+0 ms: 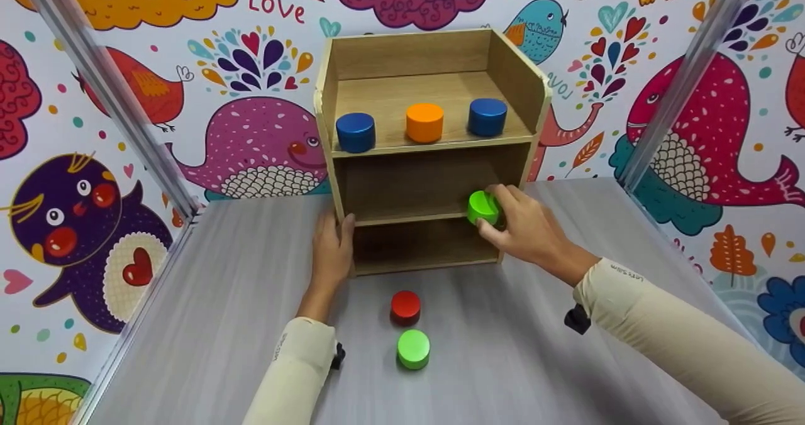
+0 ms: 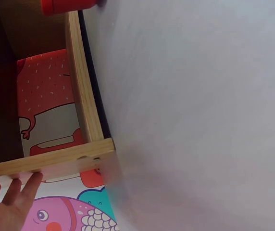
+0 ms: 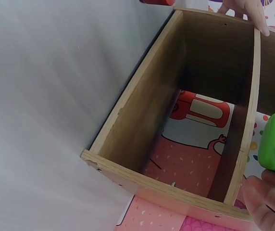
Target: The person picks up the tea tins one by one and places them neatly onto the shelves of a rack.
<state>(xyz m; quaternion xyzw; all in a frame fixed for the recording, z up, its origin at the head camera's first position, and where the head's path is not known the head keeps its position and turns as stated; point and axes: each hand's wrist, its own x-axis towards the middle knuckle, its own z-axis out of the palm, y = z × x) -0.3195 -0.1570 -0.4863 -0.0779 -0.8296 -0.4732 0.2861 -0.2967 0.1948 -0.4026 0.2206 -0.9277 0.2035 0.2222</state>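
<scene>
The head view shows the right hand (image 1: 528, 227) at about 4 o'clock from the picture's middle, its forearm in a pale sleeve (image 1: 679, 324) slanting in from the same direction. Thumb and fingers pinch a bright green cylinder (image 1: 482, 209), thumb low and fingers over the top near 2 o'clock. The left hand (image 1: 331, 249) lies at 8 o'clock and grips the side of a wooden shelf unit (image 1: 409, 55), fingers along the outer face and thumb at the front edge; its forearm comes in from 7 o'clock. The held cylinder sits at the right front of the middle bay (image 1: 402, 183), overlapping the end of the board edge (image 1: 409, 220) below it; whether the two touch cannot be told. From the cylinder, the bay opens out towards 9 o'clock, while the unit's right side panel stands close at 3 o'clock. Grey tabletop (image 1: 251, 312) spreads in front of the unit, with a red cylinder (image 1: 405, 307) at 6 o'clock and a lighter green cylinder (image 1: 413, 349) just beyond it, nearer the person. On the top shelf stand a blue cylinder (image 1: 356, 133) at 11 o'clock, an orange cylinder (image 1: 424, 124) near 12 and another blue one (image 1: 487, 117) between 1 and 2. The held piece looks smooth, plain and round-edged in the right wrist view.
</scene>
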